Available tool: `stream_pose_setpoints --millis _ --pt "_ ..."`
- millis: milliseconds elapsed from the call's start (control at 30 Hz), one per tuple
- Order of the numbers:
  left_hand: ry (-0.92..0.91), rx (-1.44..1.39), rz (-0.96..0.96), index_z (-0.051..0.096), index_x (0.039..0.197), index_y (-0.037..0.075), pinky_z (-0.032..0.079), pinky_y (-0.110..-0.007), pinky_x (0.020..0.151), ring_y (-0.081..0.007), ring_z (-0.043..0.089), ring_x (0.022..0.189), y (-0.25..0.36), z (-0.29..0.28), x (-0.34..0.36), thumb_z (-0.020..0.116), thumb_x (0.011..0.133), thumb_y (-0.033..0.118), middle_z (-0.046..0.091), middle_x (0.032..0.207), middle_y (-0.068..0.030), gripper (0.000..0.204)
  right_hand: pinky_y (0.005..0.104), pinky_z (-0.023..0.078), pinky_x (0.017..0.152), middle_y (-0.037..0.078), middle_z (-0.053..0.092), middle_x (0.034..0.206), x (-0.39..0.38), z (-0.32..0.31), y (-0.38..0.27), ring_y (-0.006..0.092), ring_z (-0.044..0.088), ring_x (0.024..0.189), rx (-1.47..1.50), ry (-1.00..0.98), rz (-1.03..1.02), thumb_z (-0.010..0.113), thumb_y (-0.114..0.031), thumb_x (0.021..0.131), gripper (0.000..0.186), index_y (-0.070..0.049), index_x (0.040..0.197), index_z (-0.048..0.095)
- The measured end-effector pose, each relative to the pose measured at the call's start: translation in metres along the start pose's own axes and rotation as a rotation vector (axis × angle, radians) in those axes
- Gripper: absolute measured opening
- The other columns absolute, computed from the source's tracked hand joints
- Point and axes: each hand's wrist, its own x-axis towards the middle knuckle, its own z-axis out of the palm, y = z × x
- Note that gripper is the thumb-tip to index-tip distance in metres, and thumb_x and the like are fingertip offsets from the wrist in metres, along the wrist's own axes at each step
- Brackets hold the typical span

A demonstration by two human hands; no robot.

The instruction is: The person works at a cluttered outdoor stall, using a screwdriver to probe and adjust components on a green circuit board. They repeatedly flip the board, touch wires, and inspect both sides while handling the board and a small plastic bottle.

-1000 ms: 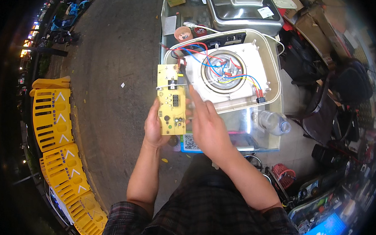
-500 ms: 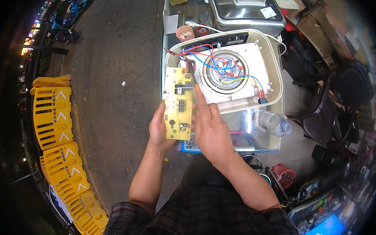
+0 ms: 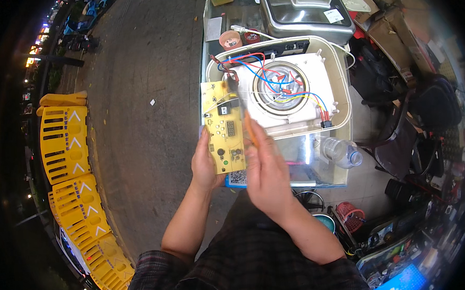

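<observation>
My left hand (image 3: 204, 162) is closed around the left and lower edge of a long yellow circuit board (image 3: 232, 153), holding it tilted face up. The board carries a small digit display, a black component and several small buttons. In my right hand (image 3: 267, 169) is a slim orange-handled tool (image 3: 251, 128); its dark end, smeared by motion, lies over the board's upper right corner. Beyond the board sits an opened cream appliance housing (image 3: 343, 106) with a round metal part (image 3: 272, 107) at its middle. Red and blue wires (image 3: 249, 61) run from there toward the board's top.
The glass-topped counter (image 3: 295, 163) bears the housing and a clear plastic bottle (image 3: 342, 153) on its side. Behind stand a lidded metal pan (image 3: 310, 22) and a pink cup (image 3: 230, 40). Yellow barriers (image 3: 64, 147) line the road at left. A red basket (image 3: 351, 216) is low at right.
The board has shifted slightly right and turned a little. My right hand has moved slightly right and its grip has changed; the tool is blurred. The wires near the board have shifted.
</observation>
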Motion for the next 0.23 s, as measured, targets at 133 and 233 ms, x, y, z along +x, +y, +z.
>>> stream_pose_setpoints --millis 133,233 --pt "-0.013 -0.050 -0.026 0.047 0.164 0.002 0.065 -0.048 0.101 -0.0344 0.077 0.120 0.002 -0.007 0.000 0.025 0.122 0.047 0.069 0.148 -0.0250 0.065 0.0450 0.058 0.106 0.031 0.061 0.155 0.009 -0.004 0.009 0.0419 0.069 0.133 -0.048 -0.037 0.052 0.048 0.001 0.113 0.055 0.003 0.169 0.044" --pt "-0.173 -0.058 -0.023 0.044 0.165 0.006 0.062 -0.050 0.112 -0.0362 0.075 0.127 0.005 -0.023 0.005 0.027 0.122 0.047 0.066 0.154 -0.0214 0.062 0.0460 0.059 0.107 0.027 0.058 0.162 0.002 -0.005 0.013 0.0389 0.069 0.136 -0.082 -0.185 0.168 0.054 -0.002 0.113 0.062 -0.007 0.174 0.041"
